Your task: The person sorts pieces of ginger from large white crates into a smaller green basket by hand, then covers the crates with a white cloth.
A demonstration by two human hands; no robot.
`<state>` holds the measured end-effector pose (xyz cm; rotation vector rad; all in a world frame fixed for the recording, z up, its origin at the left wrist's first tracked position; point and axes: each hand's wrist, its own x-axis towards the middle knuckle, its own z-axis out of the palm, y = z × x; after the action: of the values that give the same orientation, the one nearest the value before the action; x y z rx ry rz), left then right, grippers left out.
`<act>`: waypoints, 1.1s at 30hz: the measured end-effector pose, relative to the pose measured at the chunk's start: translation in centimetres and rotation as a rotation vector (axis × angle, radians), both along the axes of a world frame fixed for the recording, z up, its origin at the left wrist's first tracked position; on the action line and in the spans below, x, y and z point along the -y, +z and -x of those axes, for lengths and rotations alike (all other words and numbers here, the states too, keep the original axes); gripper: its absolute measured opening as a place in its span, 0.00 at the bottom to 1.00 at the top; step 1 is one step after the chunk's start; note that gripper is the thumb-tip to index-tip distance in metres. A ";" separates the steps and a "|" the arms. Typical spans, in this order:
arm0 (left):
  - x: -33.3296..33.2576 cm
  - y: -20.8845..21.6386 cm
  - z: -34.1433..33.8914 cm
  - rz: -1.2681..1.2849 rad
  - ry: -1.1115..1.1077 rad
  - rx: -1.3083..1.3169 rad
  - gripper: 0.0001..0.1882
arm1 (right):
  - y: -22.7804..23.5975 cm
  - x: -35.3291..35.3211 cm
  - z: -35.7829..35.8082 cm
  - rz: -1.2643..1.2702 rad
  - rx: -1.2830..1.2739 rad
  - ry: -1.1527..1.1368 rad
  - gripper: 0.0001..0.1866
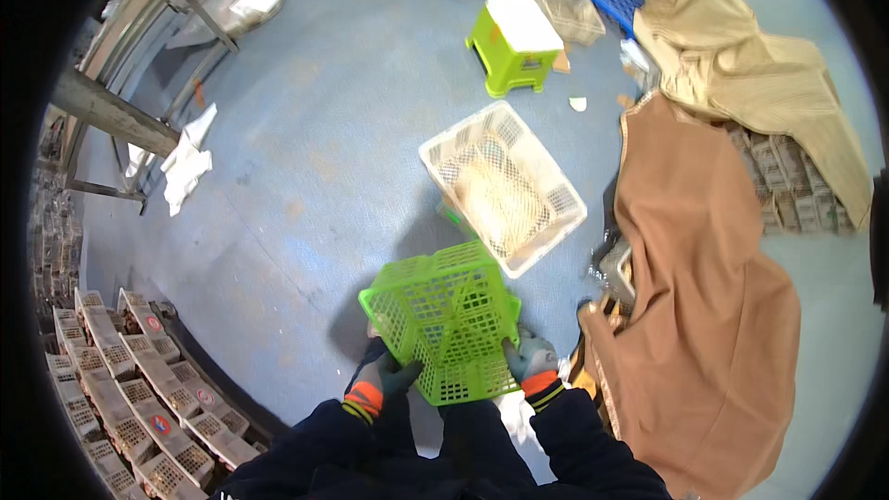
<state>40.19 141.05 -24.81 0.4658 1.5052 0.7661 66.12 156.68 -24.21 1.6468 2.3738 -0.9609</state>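
Note:
A bright green slotted plastic basket (444, 315) is held tilted in front of my legs, between my two gloved hands. My left hand (387, 376), in a grey glove with an orange cuff, grips its near left side. On the right side, my right hand (532, 356) is closed round the basket's edge. Just beyond the basket stands a white plastic crate (558, 231) with mesh-like walls; something pale lies on its bottom, too washed out to name.
A green stool (515, 51) with a white top stands farther off, beside a clear bin (567, 9). Brown cloth (704, 287) and beige cloth (741, 56) cover stacks at right. White crates (153, 398) line the lower left; a metal-legged table (139, 46) stands upper left.

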 end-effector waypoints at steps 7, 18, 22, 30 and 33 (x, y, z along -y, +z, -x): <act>4.2 1.5 14.5 -0.154 0.200 -0.145 0.20 | 10.1 -4.1 20.0 0.042 -0.255 0.321 0.24; -5.4 10.0 38.5 -0.003 0.875 0.347 0.15 | 11.3 -17.0 31.8 0.011 -0.266 0.081 0.46; -12.1 9.5 45.2 -0.095 0.866 0.462 0.15 | 9.3 -20.5 30.5 0.332 -0.401 -0.436 0.47; -24.2 13.5 54.3 -0.046 0.131 -0.217 0.15 | 11.0 -39.1 45.1 0.166 -0.348 -0.255 0.24; -27.7 14.8 57.5 -0.090 0.217 -0.277 0.15 | 15.5 -47.1 55.5 0.233 -0.429 -0.115 0.23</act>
<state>-17.30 168.72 -10.05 0.4965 1.8049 0.9720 10.57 203.73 -8.68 1.6342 2.3012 -1.6906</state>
